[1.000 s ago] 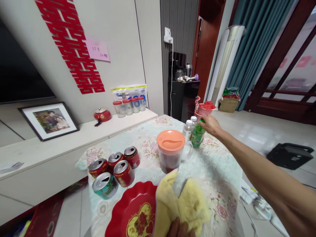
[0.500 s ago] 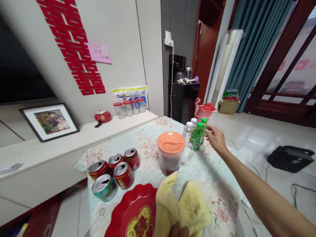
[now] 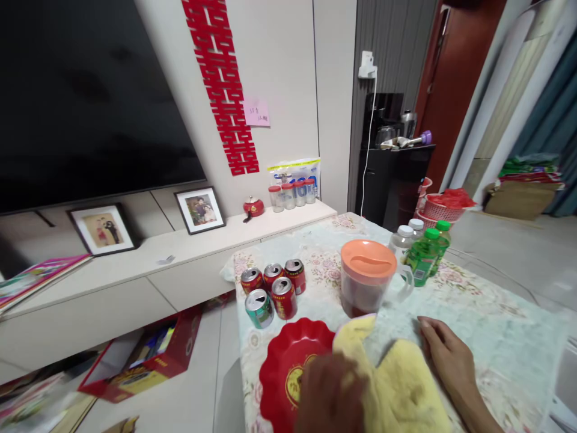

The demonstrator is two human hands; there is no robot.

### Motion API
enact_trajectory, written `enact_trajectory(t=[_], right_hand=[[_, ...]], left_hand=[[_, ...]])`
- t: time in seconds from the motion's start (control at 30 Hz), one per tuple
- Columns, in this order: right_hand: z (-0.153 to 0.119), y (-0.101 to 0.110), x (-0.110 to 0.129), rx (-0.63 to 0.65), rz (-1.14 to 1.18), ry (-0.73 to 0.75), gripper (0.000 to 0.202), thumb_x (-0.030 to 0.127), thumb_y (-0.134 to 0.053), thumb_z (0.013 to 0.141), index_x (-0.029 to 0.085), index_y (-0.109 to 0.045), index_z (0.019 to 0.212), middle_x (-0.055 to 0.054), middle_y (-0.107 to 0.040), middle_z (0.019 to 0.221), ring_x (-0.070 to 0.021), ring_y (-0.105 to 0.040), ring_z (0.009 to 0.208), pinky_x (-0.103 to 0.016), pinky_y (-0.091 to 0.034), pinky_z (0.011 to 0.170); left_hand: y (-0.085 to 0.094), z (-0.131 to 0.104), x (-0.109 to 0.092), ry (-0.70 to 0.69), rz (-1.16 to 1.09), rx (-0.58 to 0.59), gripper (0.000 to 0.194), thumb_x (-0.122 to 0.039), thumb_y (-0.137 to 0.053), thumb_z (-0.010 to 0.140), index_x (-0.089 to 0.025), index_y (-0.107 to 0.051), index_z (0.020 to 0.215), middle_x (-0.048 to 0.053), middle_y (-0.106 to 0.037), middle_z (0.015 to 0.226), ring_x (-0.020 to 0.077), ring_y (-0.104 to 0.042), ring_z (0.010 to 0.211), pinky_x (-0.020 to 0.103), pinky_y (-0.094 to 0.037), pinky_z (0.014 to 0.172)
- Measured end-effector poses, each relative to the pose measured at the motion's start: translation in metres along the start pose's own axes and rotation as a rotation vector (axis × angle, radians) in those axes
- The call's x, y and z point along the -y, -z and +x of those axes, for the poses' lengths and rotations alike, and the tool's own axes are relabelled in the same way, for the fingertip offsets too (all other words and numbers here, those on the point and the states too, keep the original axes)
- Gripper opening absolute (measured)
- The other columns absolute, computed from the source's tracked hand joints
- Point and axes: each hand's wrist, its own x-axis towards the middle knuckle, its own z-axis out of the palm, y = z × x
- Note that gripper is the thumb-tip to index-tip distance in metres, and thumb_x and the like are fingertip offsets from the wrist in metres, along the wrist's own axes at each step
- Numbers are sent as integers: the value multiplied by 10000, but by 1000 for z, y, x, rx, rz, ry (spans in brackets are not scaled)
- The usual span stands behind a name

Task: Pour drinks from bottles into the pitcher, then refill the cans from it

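Observation:
My left hand [image 3: 332,391], smeared by motion, is over the right side of the red scalloped plate [image 3: 282,349] and the left part of the yellow cloth [image 3: 408,385]; its fingers are too blurred to read. On the tablecloth right of the cloth rests my right hand [image 3: 448,355], fingers stretched forward and nothing in it. A lidded pitcher [image 3: 367,273] with dark liquid stands behind the cloth. Several open cans, among them a red can [image 3: 283,299] and a green can [image 3: 259,309], are grouped behind the plate.
Green bottles [image 3: 422,258] and clear bottles [image 3: 401,239] stand at the table's back right. Beyond the table, a white cabinet [image 3: 202,255] bears picture frames, red-lidded jars [image 3: 288,197] and a red pot [image 3: 253,207]. An open red box [image 3: 148,355] lies on the floor at left.
My right hand has come back from the green bottles to the tablecloth beside the yellow cloth. My left hand has moved from the cloth's near edge toward the plate. The view has turned left.

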Motion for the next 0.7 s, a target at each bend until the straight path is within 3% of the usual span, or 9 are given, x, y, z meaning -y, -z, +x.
enact_trajectory(t=[0.03,0.1,0.17,0.23,0.3,0.53,0.7], right_hand=[[1,0,-1,5,1,-5,519,663,-584,723,221,-783,911,-71,-812,837,-298,-713,717,-399,-548,674],[2,0,-2,13,3,-15,505,655,-587,724,230,-782,914,-74,-821,897,-316,-730,788,-414,-560,732],[2,0,-3,23,5,-20,501,656,-583,720,237,-779,912,-74,-822,908,-329,-733,814,-432,-563,772],[3,-1,-3,31,7,-21,502,658,-579,705,242,-778,904,-75,-822,915,-341,-735,838,-446,-560,800],[3,-2,-2,32,9,-18,499,658,-575,691,246,-776,885,-78,-823,932,-353,-738,880,-449,-559,813],[4,-2,-1,40,18,-3,479,648,-581,686,248,-780,861,-64,-825,900,-343,-747,884,-429,-568,813],[4,-3,-3,41,35,8,494,651,-579,689,233,-779,860,-82,-824,938,-351,-736,939,-424,-559,838]], left_hand=[[7,20,17,6,4,-8,276,-225,-509,983,-300,-646,1211,93,-714,1178,280,-674,1080,450,-582,868],[22,68,52,74,33,101,353,-140,-490,938,-233,-602,1260,123,-692,1219,302,-643,1148,471,-541,927],[33,115,84,190,109,269,360,-158,-528,916,-198,-581,1270,137,-662,1275,311,-610,1202,472,-501,993],[35,153,108,339,238,503,477,-196,-572,903,-190,-506,1376,142,-609,1362,306,-568,1288,447,-453,1067],[28,176,125,392,290,577,566,-209,-623,865,-172,-476,1410,174,-594,1383,343,-566,1302,476,-440,1069],[-19,192,154,503,373,829,643,-292,-813,689,-163,-562,1267,208,-655,1321,407,-596,1255,618,-361,1100],[-33,193,160,503,401,901,449,-281,-761,748,-175,-623,1162,188,-687,1275,384,-636,1210,598,-362,1090]])
